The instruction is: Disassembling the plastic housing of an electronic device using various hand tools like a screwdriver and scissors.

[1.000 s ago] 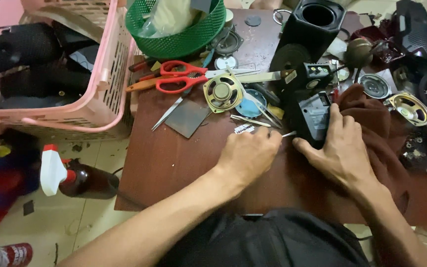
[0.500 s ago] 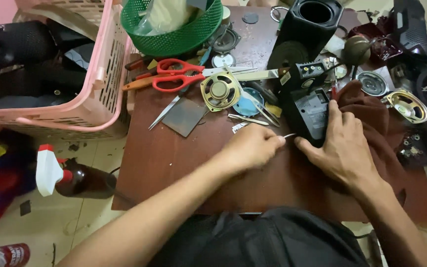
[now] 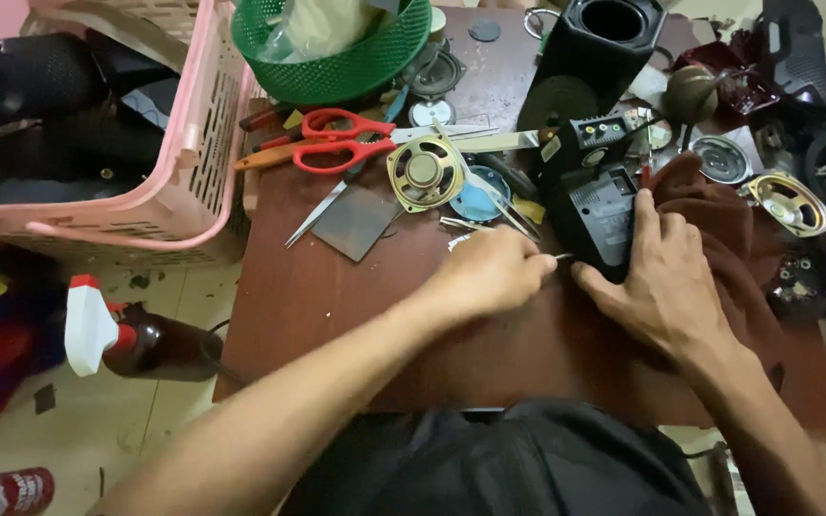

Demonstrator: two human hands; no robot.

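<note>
My right hand (image 3: 657,277) rests on a small black plastic device casing (image 3: 602,218) in the middle of the dark brown table (image 3: 336,287), with thumb and fingers around its near side. My left hand (image 3: 489,272) is closed on a thin metal tool (image 3: 562,256) whose tip touches the casing's near left corner. A dark red cloth (image 3: 719,239) lies under and to the right of my right hand.
Red-handled scissors (image 3: 346,139), a round speaker driver (image 3: 424,172), a blue disc (image 3: 483,199) and a dark flat sheet (image 3: 356,222) lie behind my hands. A green basket (image 3: 356,67), pink crate (image 3: 184,172), tall black speaker box (image 3: 595,48), spray bottle (image 3: 117,330) surround the table.
My left hand has edged right, bringing the thin tool against the casing's corner. My right hand keeps its hold on the casing.
</note>
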